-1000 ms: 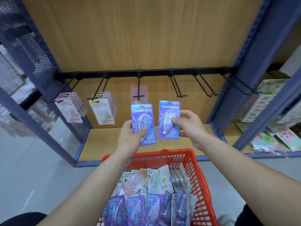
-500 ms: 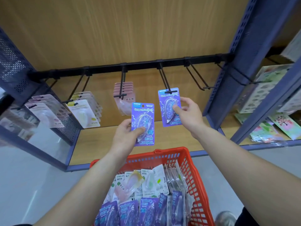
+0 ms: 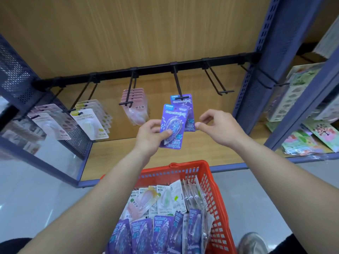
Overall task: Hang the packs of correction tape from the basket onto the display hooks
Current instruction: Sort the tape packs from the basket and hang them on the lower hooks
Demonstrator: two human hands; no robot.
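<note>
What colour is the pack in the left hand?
The pack is purple with a blue strip on top; the head view shows it.

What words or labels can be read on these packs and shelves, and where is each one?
"Campus": header of the purple pack held by the left hand; the characters after it are blurred.
"修正带": front hanging pink pack.
"Campus", upside down: white packs in the red basket.
Too blurred to read: hung purple pack, yellow packs, papers on the right.
</note>
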